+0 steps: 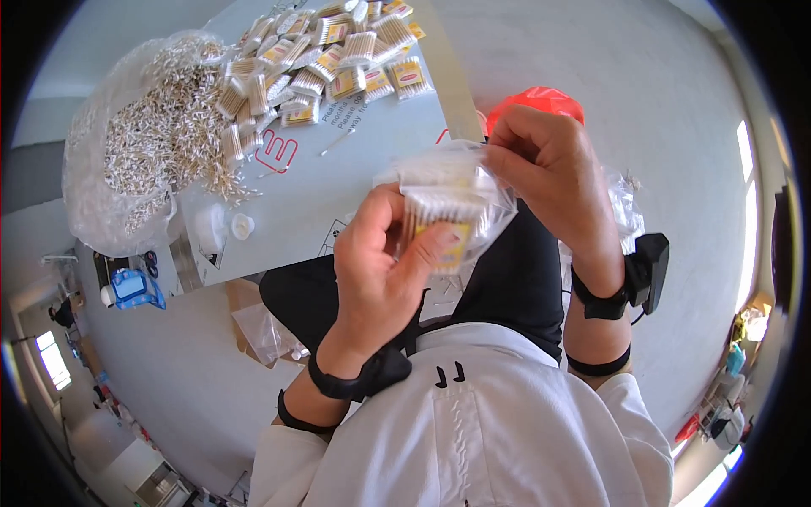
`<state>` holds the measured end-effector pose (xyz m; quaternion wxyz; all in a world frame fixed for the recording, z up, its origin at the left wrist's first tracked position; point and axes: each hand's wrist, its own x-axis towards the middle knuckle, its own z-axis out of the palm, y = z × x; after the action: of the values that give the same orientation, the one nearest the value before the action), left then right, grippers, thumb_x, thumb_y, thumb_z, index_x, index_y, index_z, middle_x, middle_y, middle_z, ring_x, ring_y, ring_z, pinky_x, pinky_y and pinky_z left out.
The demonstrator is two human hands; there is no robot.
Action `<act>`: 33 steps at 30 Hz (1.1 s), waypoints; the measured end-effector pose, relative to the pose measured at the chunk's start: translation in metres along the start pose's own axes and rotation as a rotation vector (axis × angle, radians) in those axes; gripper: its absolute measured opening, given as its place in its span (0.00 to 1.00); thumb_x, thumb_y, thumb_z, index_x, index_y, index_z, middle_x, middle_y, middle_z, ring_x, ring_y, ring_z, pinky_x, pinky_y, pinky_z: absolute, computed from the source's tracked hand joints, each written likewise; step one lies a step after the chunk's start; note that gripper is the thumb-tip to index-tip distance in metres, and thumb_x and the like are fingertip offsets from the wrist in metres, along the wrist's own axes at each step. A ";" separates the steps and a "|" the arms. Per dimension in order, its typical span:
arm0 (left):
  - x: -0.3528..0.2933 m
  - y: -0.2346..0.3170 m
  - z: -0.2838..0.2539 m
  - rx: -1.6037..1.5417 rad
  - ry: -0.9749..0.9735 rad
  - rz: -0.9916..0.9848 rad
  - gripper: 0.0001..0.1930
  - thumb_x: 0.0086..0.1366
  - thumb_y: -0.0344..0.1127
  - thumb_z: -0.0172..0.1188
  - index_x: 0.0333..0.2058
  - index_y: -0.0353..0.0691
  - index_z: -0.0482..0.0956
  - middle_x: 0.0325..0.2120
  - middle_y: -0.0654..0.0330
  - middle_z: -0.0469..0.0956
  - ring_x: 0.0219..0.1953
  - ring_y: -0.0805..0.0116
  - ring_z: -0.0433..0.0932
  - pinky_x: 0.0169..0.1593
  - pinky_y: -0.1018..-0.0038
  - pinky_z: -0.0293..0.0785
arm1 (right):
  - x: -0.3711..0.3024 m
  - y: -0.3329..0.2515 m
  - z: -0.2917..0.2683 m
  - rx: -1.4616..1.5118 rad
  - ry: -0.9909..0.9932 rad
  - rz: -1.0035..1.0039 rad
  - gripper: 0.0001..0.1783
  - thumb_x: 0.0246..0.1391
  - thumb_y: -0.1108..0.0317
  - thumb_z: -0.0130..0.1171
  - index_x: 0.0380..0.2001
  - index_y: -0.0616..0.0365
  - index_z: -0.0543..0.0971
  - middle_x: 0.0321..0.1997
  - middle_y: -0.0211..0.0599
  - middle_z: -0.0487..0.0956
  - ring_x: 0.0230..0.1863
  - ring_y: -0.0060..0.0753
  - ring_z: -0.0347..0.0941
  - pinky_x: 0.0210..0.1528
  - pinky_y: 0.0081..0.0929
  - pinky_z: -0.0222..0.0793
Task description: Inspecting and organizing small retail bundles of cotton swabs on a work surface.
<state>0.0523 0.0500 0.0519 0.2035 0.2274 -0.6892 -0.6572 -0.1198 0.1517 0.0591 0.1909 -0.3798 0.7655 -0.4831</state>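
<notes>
A clear plastic packet of cotton swabs (448,207) with a yellow label is held up above my lap. My left hand (376,270) is closed around its lower part, with the thumb across the label. At the packet's upper right, the fingers of my right hand (549,165) pinch the loose clear plastic edge. Some of the plastic is blurred. Beyond my hands, a pile of filled cotton swab packets (355,51) lies at the far end of the table (296,203). Left of it, a large clear bag (84,186) spills many loose swabs (152,144).
A small white round container (242,226) stands near the table's left edge. A red plastic bag (541,101) and crumpled clear plastic (623,207) are beyond and beside my right arm. An open cardboard box (245,317) sits on the floor at left, near a blue pouch (135,289).
</notes>
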 end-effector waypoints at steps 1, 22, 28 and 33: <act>0.002 -0.002 0.000 0.020 -0.023 -0.056 0.10 0.64 0.29 0.61 0.38 0.29 0.72 0.31 0.62 0.77 0.33 0.80 0.74 0.40 0.81 0.73 | 0.001 0.002 0.000 0.067 -0.013 0.020 0.09 0.47 0.74 0.60 0.21 0.67 0.72 0.15 0.39 0.71 0.17 0.26 0.66 0.21 0.25 0.62; 0.005 -0.009 -0.001 0.851 0.152 0.199 0.07 0.63 0.28 0.55 0.31 0.32 0.66 0.24 0.47 0.72 0.22 0.47 0.74 0.25 0.61 0.70 | -0.033 0.032 0.019 -0.030 -0.308 -0.296 0.59 0.26 0.74 0.73 0.67 0.55 0.56 0.72 0.40 0.55 0.73 0.50 0.46 0.72 0.46 0.43; 0.016 -0.005 -0.006 1.219 -0.005 0.102 0.11 0.64 0.35 0.55 0.28 0.32 0.71 0.24 0.48 0.74 0.22 0.47 0.76 0.25 0.59 0.73 | -0.036 0.048 0.025 0.060 -0.266 -0.218 0.59 0.25 0.74 0.75 0.66 0.54 0.58 0.69 0.39 0.60 0.70 0.49 0.53 0.70 0.43 0.50; 0.021 -0.004 -0.012 1.330 -0.066 0.064 0.14 0.64 0.42 0.57 0.26 0.37 0.75 0.22 0.54 0.75 0.22 0.50 0.76 0.24 0.60 0.72 | -0.035 0.025 0.011 0.144 -0.210 -0.205 0.54 0.28 0.74 0.74 0.64 0.56 0.61 0.67 0.44 0.63 0.67 0.53 0.57 0.68 0.44 0.53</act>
<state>0.0420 0.0276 0.0483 0.0180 0.2635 -0.9600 -0.0925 -0.1003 0.1781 0.0295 0.2464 -0.4896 0.6618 -0.5114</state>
